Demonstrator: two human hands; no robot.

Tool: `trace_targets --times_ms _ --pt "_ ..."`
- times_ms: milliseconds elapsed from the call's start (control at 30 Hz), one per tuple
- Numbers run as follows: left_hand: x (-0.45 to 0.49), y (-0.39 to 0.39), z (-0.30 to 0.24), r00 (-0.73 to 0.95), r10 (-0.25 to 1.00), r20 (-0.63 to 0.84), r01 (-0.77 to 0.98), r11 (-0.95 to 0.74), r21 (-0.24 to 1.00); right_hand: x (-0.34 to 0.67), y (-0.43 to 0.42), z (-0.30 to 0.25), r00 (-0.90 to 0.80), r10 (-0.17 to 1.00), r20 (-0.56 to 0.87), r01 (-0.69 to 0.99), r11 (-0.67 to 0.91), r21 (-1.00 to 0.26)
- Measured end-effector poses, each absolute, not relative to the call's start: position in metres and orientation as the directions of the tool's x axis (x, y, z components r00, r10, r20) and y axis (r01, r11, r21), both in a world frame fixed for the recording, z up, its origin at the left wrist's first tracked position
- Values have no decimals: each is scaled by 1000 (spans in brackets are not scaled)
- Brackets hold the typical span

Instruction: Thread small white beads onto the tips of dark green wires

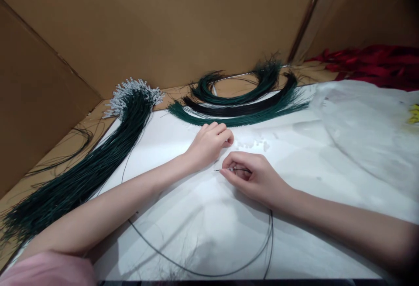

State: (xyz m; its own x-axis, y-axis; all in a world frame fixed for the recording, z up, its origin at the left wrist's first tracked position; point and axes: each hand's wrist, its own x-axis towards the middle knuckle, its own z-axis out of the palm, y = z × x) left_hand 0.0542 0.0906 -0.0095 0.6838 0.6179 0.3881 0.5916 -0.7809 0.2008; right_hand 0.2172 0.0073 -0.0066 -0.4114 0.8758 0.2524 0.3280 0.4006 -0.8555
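Observation:
My right hand (257, 174) pinches the end of a thin dark green cord (240, 170), whose tip points left past the fingertips. Small white beads seem to sit on the cord at the pinch. The rest of the cord hangs below the hand and loops over the white sheet. My left hand (211, 142) rests just beyond, fingers curled together at the edge of scattered small white beads (252, 143). What its fingertips hold, if anything, is hidden.
A long bundle of dark green cords (108, 155) with white beaded ends lies left. Curved bundles of green and black cords (242, 109) lie behind the hands. Clear plastic (363, 124) and red fabric strips (376, 65) are right. Cardboard walls (163, 24) stand behind the white sheet (209, 233).

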Motion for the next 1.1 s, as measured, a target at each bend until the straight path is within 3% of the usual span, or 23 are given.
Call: trace_targets --times_ms 567,1100 --pt "54 96 -5 702 626 339 608 -775 170 215 8 -6 -416 884 215 342 371 -863" --pt "63 102 -7 626 709 325 642 -705 301 216 7 -6 -414 889 194 340 349 -873"
